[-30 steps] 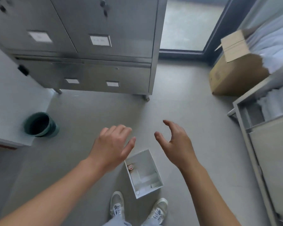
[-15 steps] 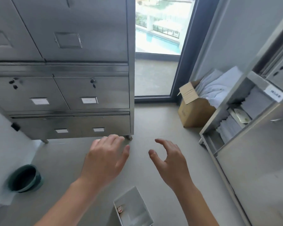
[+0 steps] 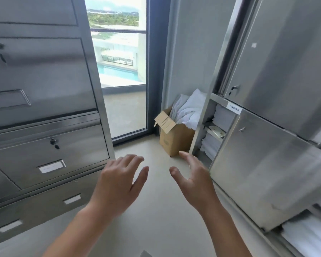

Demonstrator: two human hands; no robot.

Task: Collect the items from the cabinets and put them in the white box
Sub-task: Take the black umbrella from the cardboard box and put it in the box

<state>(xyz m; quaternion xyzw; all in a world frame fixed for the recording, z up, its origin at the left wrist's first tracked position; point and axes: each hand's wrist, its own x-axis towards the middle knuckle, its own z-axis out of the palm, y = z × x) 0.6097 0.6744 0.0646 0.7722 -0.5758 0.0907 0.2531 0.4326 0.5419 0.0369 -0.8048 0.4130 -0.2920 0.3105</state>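
Note:
My left hand (image 3: pixel 119 184) and my right hand (image 3: pixel 195 179) hover side by side over the floor, both empty with fingers spread. A steel drawer cabinet (image 3: pixel 44 101) with closed drawers stands to the left. On the right is a second steel cabinet (image 3: pixel 278 101); its open compartment (image 3: pixel 214 130) shows stacks of white folded items and a flat packet. Only a corner of the white box (image 3: pixel 145 254) shows at the bottom edge.
A cardboard box (image 3: pixel 172 135) stuffed with white cloths sits on the floor against the wall beside the right cabinet. A tall glass door (image 3: pixel 120 71) lies straight ahead between the cabinets. Pale floor runs between them.
The view has tilted up and swung right: the white box slid almost out of sight, the green bucket left the frame, and the right cabinet came closer. Both hands stay open and empty.

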